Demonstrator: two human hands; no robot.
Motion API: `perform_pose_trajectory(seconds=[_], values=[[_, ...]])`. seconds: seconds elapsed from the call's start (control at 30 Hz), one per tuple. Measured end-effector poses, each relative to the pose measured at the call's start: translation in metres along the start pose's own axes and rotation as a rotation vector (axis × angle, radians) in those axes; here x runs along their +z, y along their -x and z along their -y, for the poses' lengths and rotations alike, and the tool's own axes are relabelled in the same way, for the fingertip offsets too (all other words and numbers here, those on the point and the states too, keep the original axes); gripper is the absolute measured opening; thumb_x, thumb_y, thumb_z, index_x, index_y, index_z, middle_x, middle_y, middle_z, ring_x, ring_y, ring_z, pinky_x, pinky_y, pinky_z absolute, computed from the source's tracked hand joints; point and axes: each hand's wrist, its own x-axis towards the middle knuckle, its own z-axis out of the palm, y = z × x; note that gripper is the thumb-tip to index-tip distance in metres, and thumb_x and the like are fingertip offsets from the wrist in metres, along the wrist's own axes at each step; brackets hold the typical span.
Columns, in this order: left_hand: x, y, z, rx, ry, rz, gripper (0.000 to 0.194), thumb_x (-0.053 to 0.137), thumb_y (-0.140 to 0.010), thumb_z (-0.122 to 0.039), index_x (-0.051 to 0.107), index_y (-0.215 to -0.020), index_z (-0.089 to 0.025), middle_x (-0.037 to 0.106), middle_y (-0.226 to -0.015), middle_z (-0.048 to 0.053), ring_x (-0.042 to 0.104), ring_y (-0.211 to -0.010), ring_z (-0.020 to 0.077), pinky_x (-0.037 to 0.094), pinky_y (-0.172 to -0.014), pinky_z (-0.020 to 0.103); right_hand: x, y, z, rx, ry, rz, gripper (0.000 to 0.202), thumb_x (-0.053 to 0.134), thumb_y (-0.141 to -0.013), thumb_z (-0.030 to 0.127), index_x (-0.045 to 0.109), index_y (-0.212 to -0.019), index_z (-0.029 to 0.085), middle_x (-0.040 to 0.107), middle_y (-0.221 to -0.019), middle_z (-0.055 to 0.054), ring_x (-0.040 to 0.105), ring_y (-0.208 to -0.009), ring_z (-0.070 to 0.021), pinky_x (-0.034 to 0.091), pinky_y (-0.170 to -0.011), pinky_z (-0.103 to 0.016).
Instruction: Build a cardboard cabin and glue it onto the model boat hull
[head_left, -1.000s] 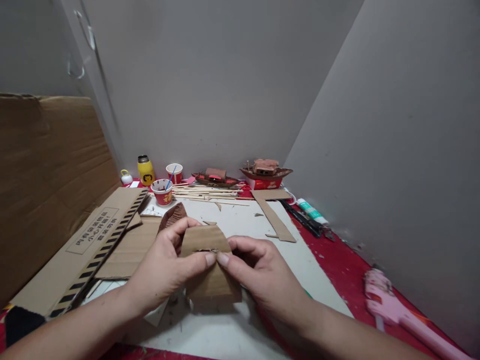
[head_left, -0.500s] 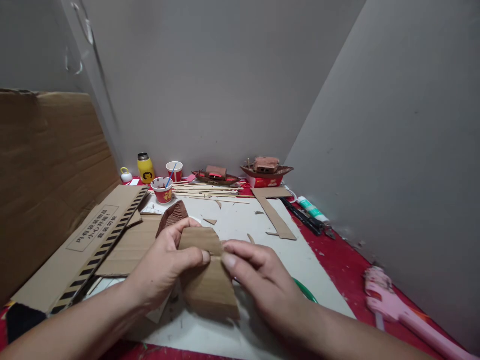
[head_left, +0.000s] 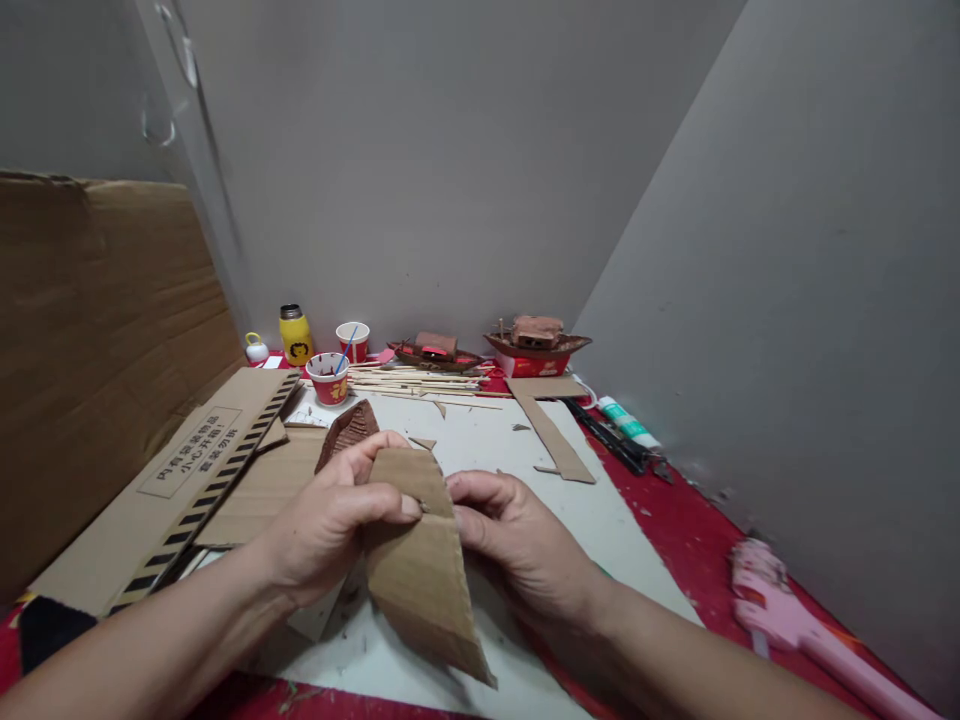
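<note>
My left hand (head_left: 341, 525) is closed on a piece of brown cardboard (head_left: 420, 570), thumb on its face and fingers behind. The piece is tilted, with its ragged cut edge toward the right. A small torn spot shows beside my left thumb. My right hand (head_left: 517, 540) is closed at that right edge, thumb and index finger pinching it; the other fingertips are hidden. Behind my left hand lies a ridged brown boat-shaped piece (head_left: 349, 432). A white board (head_left: 480, 435) lies beneath both hands.
Printed cardboard (head_left: 172, 480) lies at left, before a large upright cardboard sheet (head_left: 105, 350). At the back stand a paint cup (head_left: 328, 385), a yellow bottle (head_left: 295, 338), thin sticks (head_left: 420, 378) and two model boats, one on a red box (head_left: 536, 365). A pink glue gun (head_left: 780, 600) lies at right.
The cardboard has turned and tilted, so its cut right edge shows more and its lower corner reaches further down and right. My right hand has shifted slightly up along that edge.
</note>
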Motion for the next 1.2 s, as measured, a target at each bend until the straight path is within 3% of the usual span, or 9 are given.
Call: perform_pose_trajectory(seconds=[0.17, 0.37, 0.63, 0.77, 0.87, 0.97, 1.07, 1.13, 1.2], values=[[0.001, -0.003, 0.004, -0.062, 0.075, 0.059, 0.022, 0.068, -0.062, -0.012, 0.053, -0.077, -0.018, 0.059, -0.068, -0.002, 0.058, -0.059, 0.0127, 0.041, -0.06, 0.025, -0.004, -0.003, -0.003, 0.018, -0.033, 0.067, 0.027, 0.086, -0.065, 0.037, 0.07, -0.074, 0.018, 0.066, -0.056, 0.001, 0.06, -0.049, -0.0114, 0.049, -0.049, -0.022], [-0.003, -0.006, 0.008, -0.085, 0.122, 0.121, 0.019, 0.061, -0.067, -0.011, 0.051, -0.081, -0.019, 0.064, -0.067, 0.001, 0.063, -0.056, 0.0179, 0.048, -0.061, 0.031, -0.002, -0.003, -0.001, 0.084, -0.094, 0.083, 0.035, 0.087, -0.063, 0.04, 0.067, -0.077, 0.015, 0.064, -0.05, 0.002, 0.053, -0.038, -0.0076, 0.045, -0.038, -0.016], [0.0, -0.007, 0.009, -0.091, 0.105, 0.045, 0.023, 0.07, -0.06, -0.011, 0.057, -0.079, -0.017, 0.063, -0.07, 0.0, 0.059, -0.059, 0.0115, 0.045, -0.06, 0.023, 0.003, -0.001, 0.006, 0.136, -0.069, 0.069, 0.029, 0.082, -0.067, 0.036, 0.061, -0.07, 0.016, 0.05, -0.041, 0.008, 0.034, -0.032, -0.0025, 0.029, -0.033, -0.013], [0.001, -0.008, 0.011, -0.056, 0.103, -0.015, 0.022, 0.071, -0.06, -0.01, 0.057, -0.076, -0.017, 0.062, -0.067, -0.001, 0.056, -0.057, 0.0098, 0.045, -0.057, 0.02, 0.004, -0.001, 0.014, 0.029, 0.219, -0.071, 0.015, 0.073, -0.066, 0.02, 0.057, -0.067, 0.018, 0.047, -0.048, 0.008, 0.034, -0.04, -0.0039, 0.029, -0.038, -0.016], [0.002, -0.003, 0.011, -0.015, 0.069, -0.046, 0.022, 0.072, -0.062, -0.011, 0.056, -0.076, -0.018, 0.062, -0.066, -0.003, 0.055, -0.056, 0.0096, 0.043, -0.052, 0.019, 0.001, -0.003, 0.019, -0.08, 0.504, -0.168, 0.009, 0.067, -0.067, 0.019, 0.058, -0.068, 0.017, 0.048, -0.055, 0.006, 0.038, -0.048, -0.0064, 0.029, -0.044, -0.019], [0.004, 0.001, 0.009, 0.048, -0.007, -0.069, 0.021, 0.074, -0.068, -0.016, 0.056, -0.079, -0.018, 0.062, -0.069, -0.003, 0.055, -0.06, 0.0099, 0.045, -0.056, 0.019, -0.007, -0.006, 0.021, -0.163, 0.719, -0.129, 0.011, 0.062, -0.073, 0.023, 0.055, -0.066, 0.018, 0.048, -0.057, 0.005, 0.04, -0.054, -0.009, 0.031, -0.048, -0.022], [0.006, -0.001, 0.006, 0.133, -0.079, -0.149, 0.025, 0.079, -0.07, -0.02, 0.059, -0.085, -0.017, 0.065, -0.077, -0.001, 0.057, -0.069, 0.0111, 0.047, -0.063, 0.02, -0.017, -0.008, 0.024, -0.248, 1.014, -0.099, 0.026, 0.056, -0.082, 0.025, 0.048, -0.057, 0.02, 0.044, -0.055, 0.004, 0.038, -0.054, -0.0102, 0.03, -0.051, -0.024], [0.006, -0.004, 0.005, 0.162, -0.099, -0.223, 0.029, 0.08, -0.069, -0.021, 0.061, -0.09, -0.016, 0.066, -0.082, 0.0, 0.058, -0.073, 0.012, 0.047, -0.065, 0.02, -0.02, -0.007, 0.029, -0.33, 1.136, -0.168, 0.024, 0.053, -0.086, 0.025, 0.052, -0.063, 0.02, 0.047, -0.058, 0.004, 0.041, -0.056, -0.0114, 0.032, -0.054, -0.026], [0.005, -0.007, 0.006, 0.185, -0.11, -0.266, 0.031, 0.081, -0.07, -0.022, 0.062, -0.094, -0.017, 0.067, -0.087, 0.001, 0.058, -0.077, 0.0131, 0.047, -0.067, 0.021, -0.019, -0.005, 0.034, -0.39, 1.077, -0.258, 0.011, 0.054, -0.088, 0.027, 0.061, -0.083, 0.021, 0.058, -0.071, 0.001, 0.05, -0.065, -0.0137, 0.038, -0.06, -0.027]])
